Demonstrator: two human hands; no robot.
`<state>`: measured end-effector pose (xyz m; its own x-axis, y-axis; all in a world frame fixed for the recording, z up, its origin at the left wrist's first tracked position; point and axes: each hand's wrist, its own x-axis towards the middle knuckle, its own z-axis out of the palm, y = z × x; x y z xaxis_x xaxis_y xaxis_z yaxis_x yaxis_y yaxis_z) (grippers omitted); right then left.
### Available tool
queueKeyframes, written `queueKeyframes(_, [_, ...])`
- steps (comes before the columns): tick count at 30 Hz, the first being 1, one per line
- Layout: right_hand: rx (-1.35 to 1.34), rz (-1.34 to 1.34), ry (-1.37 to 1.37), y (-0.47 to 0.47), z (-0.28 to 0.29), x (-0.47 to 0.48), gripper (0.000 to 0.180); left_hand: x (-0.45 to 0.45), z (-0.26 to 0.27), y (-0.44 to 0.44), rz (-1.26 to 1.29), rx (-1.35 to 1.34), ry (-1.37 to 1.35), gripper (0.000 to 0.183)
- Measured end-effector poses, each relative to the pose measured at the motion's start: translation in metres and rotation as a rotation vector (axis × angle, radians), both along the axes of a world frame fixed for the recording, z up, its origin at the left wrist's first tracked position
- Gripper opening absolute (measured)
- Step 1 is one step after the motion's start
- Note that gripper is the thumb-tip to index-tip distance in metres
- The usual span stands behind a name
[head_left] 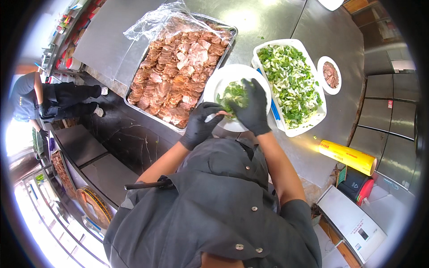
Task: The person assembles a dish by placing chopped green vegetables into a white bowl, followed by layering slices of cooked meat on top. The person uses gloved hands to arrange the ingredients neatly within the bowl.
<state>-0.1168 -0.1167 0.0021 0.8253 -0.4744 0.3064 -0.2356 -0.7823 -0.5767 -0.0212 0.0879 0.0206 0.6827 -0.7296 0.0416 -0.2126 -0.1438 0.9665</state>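
Observation:
A white bowl (pixel 214 82) with chopped green leaves (pixel 236 92) in it stands right before me. My left hand (pixel 201 124), in a black glove, is at the bowl's near left rim and pinches a thin slice of meat (pixel 224 113). Over the bowl's right side, my black-gloved right hand (pixel 254 109) reaches in and touches the greens; its fingers partly hide them, so whether it grips any cannot be told. Left of the bowl lies a metal tray (pixel 152 122) heaped with sliced cooked meat (pixel 181 75). To the right is a white tub (pixel 295 132) of chopped greens and white stalks (pixel 290 83).
Crumpled plastic film (pixel 157 21) covers the tray's far end. A small white dish (pixel 338 78) of meat sits beyond the tub on the steel table (pixel 268 20). A yellow roll of film (pixel 348 157) lies at right. Another person (pixel 37 97) stands at far left.

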Motion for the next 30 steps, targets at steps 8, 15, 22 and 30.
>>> queueKeyframes(8, [-0.14,0.11,0.223,0.013,-0.006,0.024,0.07,0.006,-0.017,0.024,0.16,-0.026,-0.2,0.022])
queueKeyframes(15, [-0.166,0.263,0.106,0.013,0.023,0.025,0.051,0.005,-0.021,0.023,0.131,-0.042,0.073,0.019])
queueKeyframes(22, [0.569,0.22,0.114,0.003,0.051,-0.033,0.054,-0.002,0.015,-0.026,-0.122,0.198,-0.244,0.019])
queueKeyframes(30, [0.29,0.205,0.172,-0.011,0.02,-0.037,0.037,0.027,-0.064,0.042,0.46,0.125,0.241,0.022])
